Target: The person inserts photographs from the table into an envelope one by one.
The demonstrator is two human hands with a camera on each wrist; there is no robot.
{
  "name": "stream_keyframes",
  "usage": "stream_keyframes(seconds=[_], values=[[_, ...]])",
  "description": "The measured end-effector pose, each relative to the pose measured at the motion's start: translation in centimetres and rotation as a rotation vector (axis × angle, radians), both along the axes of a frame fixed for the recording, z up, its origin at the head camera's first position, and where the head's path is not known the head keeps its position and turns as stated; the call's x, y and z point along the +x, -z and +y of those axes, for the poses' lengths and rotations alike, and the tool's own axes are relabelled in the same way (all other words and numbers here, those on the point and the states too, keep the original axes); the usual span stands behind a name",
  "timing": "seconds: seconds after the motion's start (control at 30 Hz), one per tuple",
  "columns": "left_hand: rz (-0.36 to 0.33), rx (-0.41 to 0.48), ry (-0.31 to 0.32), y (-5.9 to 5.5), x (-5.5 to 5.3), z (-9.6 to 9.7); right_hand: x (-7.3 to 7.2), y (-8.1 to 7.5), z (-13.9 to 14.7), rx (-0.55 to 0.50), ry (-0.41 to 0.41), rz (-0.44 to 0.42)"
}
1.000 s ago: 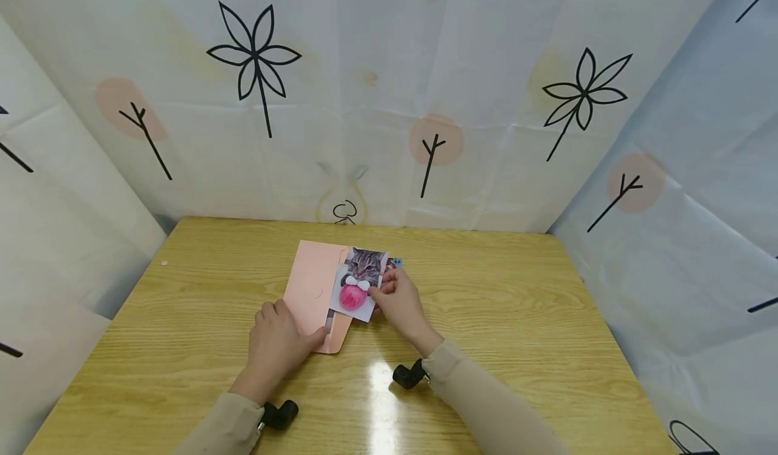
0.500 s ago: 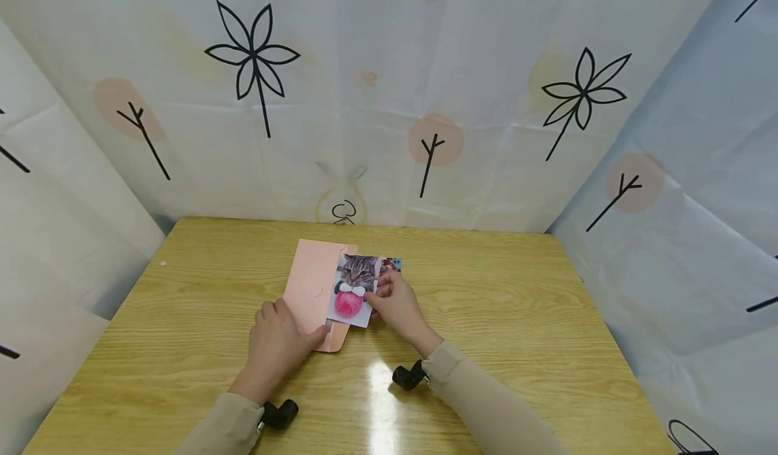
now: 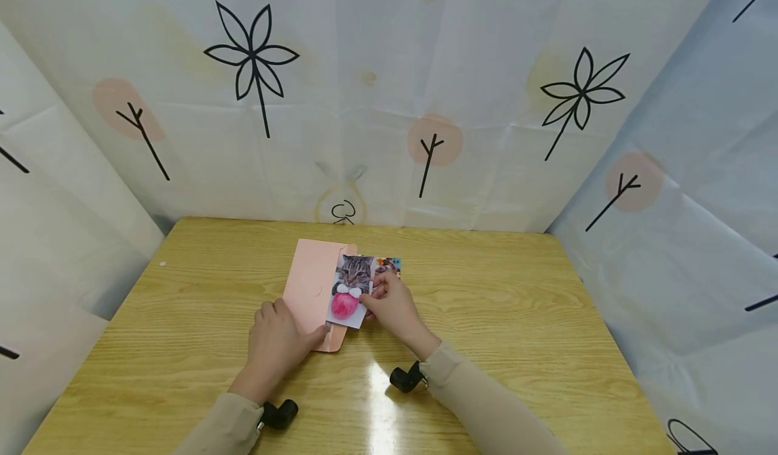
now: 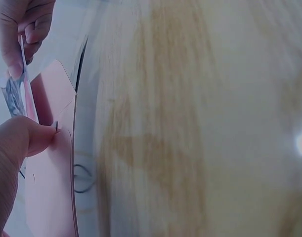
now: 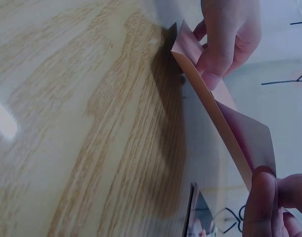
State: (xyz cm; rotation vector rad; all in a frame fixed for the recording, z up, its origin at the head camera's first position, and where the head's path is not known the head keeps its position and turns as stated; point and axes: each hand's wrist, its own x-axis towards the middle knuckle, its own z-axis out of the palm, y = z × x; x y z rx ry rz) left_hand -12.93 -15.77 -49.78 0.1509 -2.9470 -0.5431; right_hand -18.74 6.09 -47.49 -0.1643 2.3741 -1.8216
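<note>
Pink envelope point(image 3: 308, 279) held in the left hand point(image 3: 278, 335), tabby-cat photo point(image 3: 352, 274) pinched at its mouth

Pale pink paper lies under the person's left hand, whose fingers curl at the envelope's near left side while the thumb presses across its front, close to the mouth: clamped on the envelope. The right hand point(image 3: 394, 308) has its thumb and fingertips together on the right edge of the photo, which shows a striped cat's head above a round pink shape and white bow. The photo stands at the envelope's right-hand side, overlapping the flap point(image 3: 338, 341); how much of it is inside, if any, I cannot tell. In the left wrist view it is seen nearly edge-on beside the left thumb.

Just beyond the right hand, a colourful picture card point(image 3: 394, 264) shows in part, the rest hidden by the hand and the photo.

Wood-grain tabletop point(image 3: 504, 313) spreads all around, with a bright reflection between the forearms and a small white speck point(image 3: 162, 263) near the left edge. Beige sleeves point(image 3: 480, 394) end at the wrists, each with a black wrist camera point(image 3: 281, 414). Behind hangs white cloth point(image 3: 340, 104) printed with black line flowers and twigs.
</note>
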Motion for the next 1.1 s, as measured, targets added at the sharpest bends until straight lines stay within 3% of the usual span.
stream_keyframes(seconds=[0.27, 0.73, 0.93, 1.1], values=[[0.002, 0.0, -0.006, 0.0, -0.1, 0.0, -0.1, -0.2, 0.5, 0.047, -0.03, -0.045], [-0.01, -0.007, -0.005, -0.2, -0.2, -0.1, -0.5, -0.7, 1.1, 0.118, -0.1, -0.051], [-0.014, -0.009, 0.018, -0.1, -0.3, 0.0, -0.8, -0.8, 1.2, 0.099, -0.139, -0.063], [0.015, -0.018, 0.033, 0.0, -0.3, 0.2, -0.6, -1.1, 0.8, 0.123, -0.119, -0.038]])
